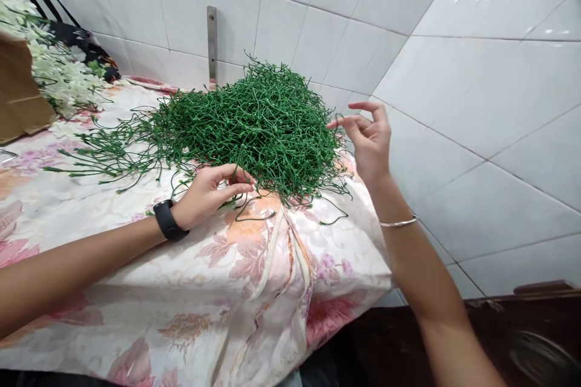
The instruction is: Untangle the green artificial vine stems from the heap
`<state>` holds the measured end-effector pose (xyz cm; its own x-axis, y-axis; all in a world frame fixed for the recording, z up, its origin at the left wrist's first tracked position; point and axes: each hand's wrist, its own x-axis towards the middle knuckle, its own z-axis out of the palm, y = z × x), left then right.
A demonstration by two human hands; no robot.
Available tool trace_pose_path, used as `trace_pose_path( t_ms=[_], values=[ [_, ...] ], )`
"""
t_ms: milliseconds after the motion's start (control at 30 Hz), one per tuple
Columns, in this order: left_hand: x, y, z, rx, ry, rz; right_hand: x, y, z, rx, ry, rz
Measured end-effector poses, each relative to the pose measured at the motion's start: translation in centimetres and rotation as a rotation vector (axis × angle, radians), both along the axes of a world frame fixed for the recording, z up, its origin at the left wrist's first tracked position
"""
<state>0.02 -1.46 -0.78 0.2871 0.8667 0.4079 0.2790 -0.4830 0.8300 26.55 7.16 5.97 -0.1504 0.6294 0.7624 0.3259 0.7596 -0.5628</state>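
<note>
A large heap of thin green plastic flower stems [267, 127] lies on the flowered cloth, with loose ends spreading to the left. At its front edge, my left hand [215, 188], with a black band on the wrist, has thumb and fingers closed around a green stem; its tip by the fingertips is too small to make out. My right hand [370, 133] is raised at the right side of the heap, a bangle on its wrist. Its thumb and a finger pinch a thin green stem [339, 115], while another finger is held out apart.
White artificial flowers [59, 72] and a brown cardboard piece [22, 87] stand at the left, near a dark bag [88, 48]. Tiled walls [476, 91] meet behind and at the right. A metal strip [212, 42] is on the back wall. The flowered cloth [181, 296] drapes over the front edge.
</note>
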Motion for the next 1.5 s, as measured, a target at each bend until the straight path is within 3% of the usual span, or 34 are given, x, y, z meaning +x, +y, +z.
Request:
trace_pose_path(
  t_ms=[167, 333, 533, 733, 967, 1033, 1233, 1367, 1500],
  values=[
    [-0.1, 0.1, 0.3, -0.014, -0.062, 0.011, -2.5, -0.5, -2.0, 0.064, -0.361, -0.026],
    [0.1, -0.4, 0.7, -0.047, -0.166, -0.007, -4.6, -3.1, -1.9, 0.279, -0.584, -0.153],
    [0.1, -0.7, 1.0, -0.022, -0.23, -0.005, -7.4, -6.1, -3.0, 0.304, -0.671, 0.031],
    [-0.1, -0.4, 0.9, -0.028, -0.21, -0.005, -7.9, -6.1, -3.9, 0.224, -0.591, 0.105],
    [-0.3, -0.1, 0.8, 0.114, -0.241, 0.178, -7.5, -6.1, -3.3, 0.05, -0.464, 0.188],
    [-0.3, -0.1, 0.9, 0.094, -0.325, 0.141, -7.5, -6.3, -3.2, -0.023, -0.398, 0.233],
    [-0.3, -0.3, 0.8, -0.093, -0.467, -0.153, -7.5, -6.5, -2.8, -0.297, -0.28, 0.403],
    [-0.3, -0.4, 1.0, -0.119, -0.438, -0.149, -7.5, -6.5, -3.0, -0.335, -0.291, 0.413],
    [-0.3, -0.7, 1.3, -0.102, -0.345, -0.098, -7.6, -6.5, -3.2, -0.257, -0.31, 0.426]
  ],
)
